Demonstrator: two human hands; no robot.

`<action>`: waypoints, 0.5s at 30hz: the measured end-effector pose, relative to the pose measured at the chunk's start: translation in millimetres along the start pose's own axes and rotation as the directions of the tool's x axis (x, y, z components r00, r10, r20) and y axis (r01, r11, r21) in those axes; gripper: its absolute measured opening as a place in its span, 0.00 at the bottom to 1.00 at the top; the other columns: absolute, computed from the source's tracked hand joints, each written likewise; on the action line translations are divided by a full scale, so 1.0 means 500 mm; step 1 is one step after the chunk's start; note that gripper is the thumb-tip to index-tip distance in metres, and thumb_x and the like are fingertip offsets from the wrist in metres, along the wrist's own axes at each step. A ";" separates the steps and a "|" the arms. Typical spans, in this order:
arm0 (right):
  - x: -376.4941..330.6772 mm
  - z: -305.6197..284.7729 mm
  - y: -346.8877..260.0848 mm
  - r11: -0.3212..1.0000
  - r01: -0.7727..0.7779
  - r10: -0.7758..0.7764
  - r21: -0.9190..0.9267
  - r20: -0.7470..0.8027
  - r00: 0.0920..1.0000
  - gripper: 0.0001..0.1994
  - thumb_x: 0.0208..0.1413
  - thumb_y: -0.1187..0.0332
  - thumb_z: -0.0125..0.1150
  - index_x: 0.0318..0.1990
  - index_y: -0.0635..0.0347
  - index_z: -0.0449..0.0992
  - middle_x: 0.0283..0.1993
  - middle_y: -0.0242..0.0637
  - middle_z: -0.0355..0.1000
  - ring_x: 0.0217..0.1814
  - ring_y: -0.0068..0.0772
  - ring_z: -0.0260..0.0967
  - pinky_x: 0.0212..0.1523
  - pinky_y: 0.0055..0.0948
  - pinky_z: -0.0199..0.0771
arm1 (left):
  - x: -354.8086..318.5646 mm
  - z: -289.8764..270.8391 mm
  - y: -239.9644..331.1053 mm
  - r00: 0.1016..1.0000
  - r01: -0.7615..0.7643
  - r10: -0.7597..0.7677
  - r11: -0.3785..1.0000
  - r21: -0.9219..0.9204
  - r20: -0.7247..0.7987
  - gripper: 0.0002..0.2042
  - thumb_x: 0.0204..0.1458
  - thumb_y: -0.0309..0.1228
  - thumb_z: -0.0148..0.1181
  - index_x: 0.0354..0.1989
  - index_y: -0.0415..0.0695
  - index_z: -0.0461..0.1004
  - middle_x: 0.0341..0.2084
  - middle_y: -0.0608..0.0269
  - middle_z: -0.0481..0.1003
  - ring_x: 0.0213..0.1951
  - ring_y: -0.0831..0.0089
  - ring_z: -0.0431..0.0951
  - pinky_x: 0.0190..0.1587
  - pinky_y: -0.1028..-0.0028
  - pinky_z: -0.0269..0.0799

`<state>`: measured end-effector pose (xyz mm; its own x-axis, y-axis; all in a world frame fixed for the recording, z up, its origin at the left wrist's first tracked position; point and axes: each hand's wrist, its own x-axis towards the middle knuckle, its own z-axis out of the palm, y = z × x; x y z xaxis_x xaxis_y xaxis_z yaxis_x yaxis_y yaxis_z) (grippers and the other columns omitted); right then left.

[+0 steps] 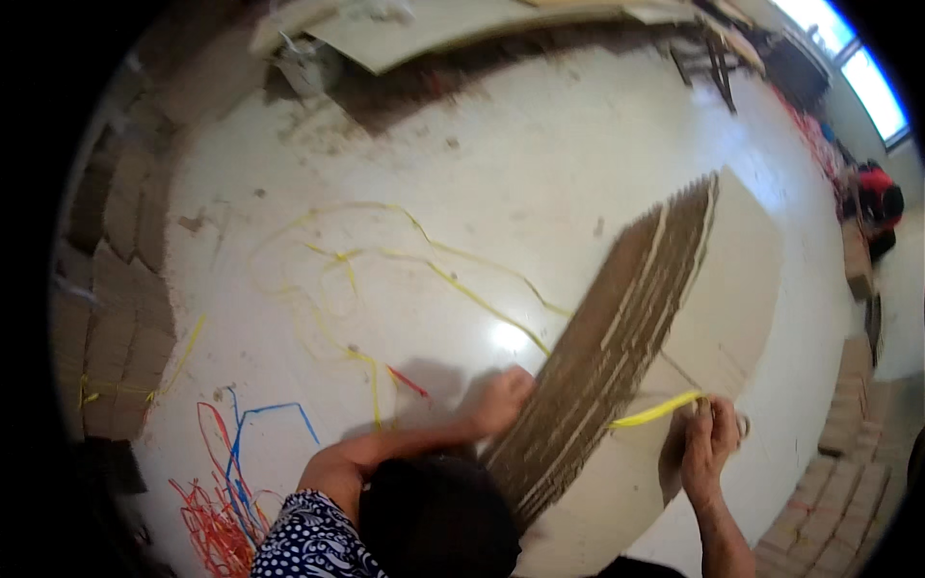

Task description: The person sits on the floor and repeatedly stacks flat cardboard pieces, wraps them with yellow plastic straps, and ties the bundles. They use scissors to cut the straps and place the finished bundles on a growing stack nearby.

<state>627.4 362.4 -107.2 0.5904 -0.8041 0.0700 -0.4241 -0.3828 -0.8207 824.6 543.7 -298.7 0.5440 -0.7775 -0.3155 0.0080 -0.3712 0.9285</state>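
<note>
A thick stack of flat cardboard sheets (674,289) lies tilted on the pale floor, its corrugated brown edge (597,356) facing me. My left hand (499,400) is curled against the near end of that edge, its arm coming from a dotted blue sleeve (308,539). My right hand (708,438) is at the stack's right side, fingers closed on a yellow strap (655,412) that runs across the stack's edge. A dark rounded shape (438,520) at the lower edge hides the stack's near corner.
Loose yellow strap (424,265) trails over the floor to the left. Red and blue straps (226,482) lie tangled at lower left. Cardboard bundles (116,328) are stacked on the left and on the right (848,462). A person in red (877,202) is at far right.
</note>
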 end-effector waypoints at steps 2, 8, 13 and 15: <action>0.008 0.016 -0.024 0.996 -0.074 0.069 0.049 0.096 0.993 0.07 0.61 0.72 0.46 0.41 0.65 0.69 0.28 0.26 0.62 0.26 0.14 0.55 0.27 0.15 0.57 | 0.028 0.008 -0.115 0.958 0.287 -0.261 0.886 -0.365 0.119 0.07 0.56 0.33 0.50 0.35 0.43 0.69 0.19 0.64 0.68 0.20 0.74 0.68 0.22 0.74 0.67; 0.012 0.041 -0.044 0.998 -0.040 0.037 0.043 0.080 0.996 0.07 0.62 0.70 0.48 0.39 0.66 0.70 0.27 0.28 0.62 0.28 0.18 0.57 0.30 0.18 0.60 | 0.176 0.035 -0.196 0.939 0.248 -0.337 0.797 -0.551 -0.063 0.13 0.55 0.36 0.53 0.23 0.41 0.64 0.16 0.59 0.67 0.16 0.69 0.70 0.15 0.71 0.66; -0.001 0.050 -0.058 0.995 0.065 -0.058 -0.077 0.088 0.994 0.06 0.60 0.71 0.51 0.36 0.64 0.71 0.24 0.34 0.64 0.25 0.23 0.60 0.29 0.22 0.63 | 0.319 0.041 -0.116 0.850 0.453 -0.475 0.880 -0.145 -0.229 0.13 0.48 0.36 0.56 0.26 0.36 0.73 0.20 0.52 0.75 0.20 0.64 0.77 0.22 0.67 0.71; -0.004 0.065 -0.069 0.990 0.093 -0.079 -0.102 0.131 0.988 0.05 0.59 0.71 0.52 0.35 0.64 0.71 0.24 0.35 0.64 0.25 0.25 0.60 0.28 0.23 0.63 | 0.330 -0.005 -0.177 0.877 0.363 -0.334 0.931 0.022 -0.345 0.12 0.47 0.35 0.55 0.26 0.35 0.72 0.21 0.52 0.74 0.23 0.66 0.77 0.25 0.67 0.71</action>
<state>663.3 392.0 -97.5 0.7068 -0.7049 0.0599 -0.4355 -0.5002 -0.7484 915.6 449.3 -432.5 0.7642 -0.3825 -0.5193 0.1869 -0.6393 0.7459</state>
